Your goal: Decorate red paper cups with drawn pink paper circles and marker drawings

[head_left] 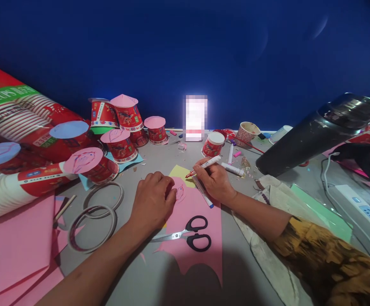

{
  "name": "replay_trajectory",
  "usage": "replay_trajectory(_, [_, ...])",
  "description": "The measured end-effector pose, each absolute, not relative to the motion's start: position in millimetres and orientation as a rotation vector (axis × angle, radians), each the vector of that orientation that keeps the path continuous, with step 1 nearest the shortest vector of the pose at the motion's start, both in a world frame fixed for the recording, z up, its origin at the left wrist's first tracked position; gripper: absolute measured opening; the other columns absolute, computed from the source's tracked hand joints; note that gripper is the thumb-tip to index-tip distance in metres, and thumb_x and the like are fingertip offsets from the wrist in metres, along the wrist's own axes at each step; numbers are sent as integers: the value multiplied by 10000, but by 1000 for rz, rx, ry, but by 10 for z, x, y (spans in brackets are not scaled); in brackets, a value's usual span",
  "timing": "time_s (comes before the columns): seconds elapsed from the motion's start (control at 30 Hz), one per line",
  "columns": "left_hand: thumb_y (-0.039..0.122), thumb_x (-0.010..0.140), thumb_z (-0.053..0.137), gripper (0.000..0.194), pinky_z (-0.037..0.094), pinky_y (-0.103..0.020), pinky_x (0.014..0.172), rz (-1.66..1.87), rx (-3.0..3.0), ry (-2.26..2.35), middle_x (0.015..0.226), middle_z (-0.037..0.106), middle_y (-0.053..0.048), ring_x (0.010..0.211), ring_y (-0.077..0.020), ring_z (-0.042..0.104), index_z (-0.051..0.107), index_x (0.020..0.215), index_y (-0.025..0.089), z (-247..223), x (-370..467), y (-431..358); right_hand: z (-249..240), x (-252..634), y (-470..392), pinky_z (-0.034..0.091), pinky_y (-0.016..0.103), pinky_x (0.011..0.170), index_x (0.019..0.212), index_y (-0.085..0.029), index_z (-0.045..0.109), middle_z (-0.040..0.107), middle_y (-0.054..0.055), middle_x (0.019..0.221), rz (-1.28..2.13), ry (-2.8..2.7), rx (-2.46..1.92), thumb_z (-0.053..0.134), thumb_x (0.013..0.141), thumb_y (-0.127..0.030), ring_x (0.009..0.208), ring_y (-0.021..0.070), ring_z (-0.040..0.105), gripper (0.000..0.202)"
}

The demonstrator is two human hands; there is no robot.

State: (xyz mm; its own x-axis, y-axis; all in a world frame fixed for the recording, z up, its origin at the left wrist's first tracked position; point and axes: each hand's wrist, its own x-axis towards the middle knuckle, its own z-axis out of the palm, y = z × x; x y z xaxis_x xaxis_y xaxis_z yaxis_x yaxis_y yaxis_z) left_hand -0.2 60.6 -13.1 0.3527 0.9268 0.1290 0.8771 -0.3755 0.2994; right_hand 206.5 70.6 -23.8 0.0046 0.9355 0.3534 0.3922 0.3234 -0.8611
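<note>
We have the disc (179,193), pink with a line drawing on it, in the middle of the worktop (128,272), between our hands, over the pink sheet (212,221) and beside the yellow paper (174,171). Our right hand (215,182) pinches the marker (211,162), its red tip pointing down left over the yellow paper. Our left hand (153,197) lies at the disc's left edge, fingers bent and close together; we cannot tell whether they pinch it.

The blue-ended marker (203,193) slants across the sheet, right against our right hand, and the scissors (197,233) lie on the sheet just nearer to us, taking up its middle. Left of our left hand, two rings (70,231) overlap. Farther left, red cups (121,148) topped with pink or blue paper crowd in front of the wrapped cup stacks (22,112), with folded pink paper (15,250) at near left.

At the far side stand a white-topped cup (212,145) and a patterned cup (248,132), loose pens between them. On the right, a black flask (300,142) leans over the worktop, a cloth (277,259) lies partly under our right forearm, and a power strip (365,212) fills the edge.
</note>
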Motion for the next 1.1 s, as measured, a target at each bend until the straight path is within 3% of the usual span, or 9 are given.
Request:
replay_trajectory(0.23, [339, 897, 555, 368, 476, -528, 957, 507, 2339, 1616, 1139, 625, -158, 1084, -354, 584, 707, 1171, 147, -183, -53, 642, -256, 2090, 727, 549, 278, 669, 838, -213, 652, 768, 41, 794, 634, -1605, -1264, 571, 978, -443, 716, 183, 721, 282])
replay_trajectory(0.37, [369, 890, 543, 403, 461, -561, 990, 470, 2306, 1617, 1165, 610, -162, 1133, -371, 564, 705, 1187, 152, -176, -78, 673, -253, 2092, 733, 543, 269, 666, 846, -210, 661, 776, 36, 797, 670, -1608, -1243, 565, 982, -445, 705, 172, 713, 288])
replay_trajectory(0.53, [369, 830, 597, 336, 461, -528, 983, 467, 2203, 1625, 1117, 611, -138, 1109, -351, 572, 705, 1074, 165, -117, -79, 707, -244, 2090, 731, 535, 272, 690, 842, -202, 668, 783, 44, 829, 692, -1641, -1242, 550, 990, -438, 724, 173, 718, 302])
replay_trajectory(0.73, [286, 808, 578, 86, 457, -415, 812, 549, 2156, 1613, 929, 630, -78, 928, -270, 587, 615, 787, 211, -38, -67, 679, -235, 2107, 750, 524, 263, 677, 842, -201, 670, 764, 39, 816, 701, -1638, -1232, 563, 990, -449, 718, 167, 703, 307])
replay_trajectory(0.83, [301, 797, 602, 79, 451, -359, 711, 705, 1953, 1608, 850, 654, -35, 808, -226, 596, 582, 799, 224, 10, -79, 672, -247, 2102, 767, 515, 243, 630, 881, -195, 670, 734, 18, 773, 759, -1587, -1194, 565, 992, -461, 643, 134, 667, 306])
replay_trajectory(1.0, [354, 661, 808, 554, 496, -305, 643, 1034, 1306, 1405, 843, 713, -3, 723, -196, 654, 577, 1144, 212, 49, -98, 691, -307, 2054, 794, 461, 218, 500, 1065, -190, 658, 636, -43, 643, 976, -1396, -1089, 596, 956, -515, 498, 105, 571, 348])
replay_trajectory(1.1, [317, 613, 883, 677, 525, -291, 649, 1107, 1029, 1257, 829, 729, 17, 690, -169, 667, 554, 1198, 230, 35, -77, 681, -311, 2029, 778, 461, 220, 494, 1041, -190, 659, 627, -42, 653, 1048, -1352, -1065, 616, 939, -515, 497, 102, 554, 344])
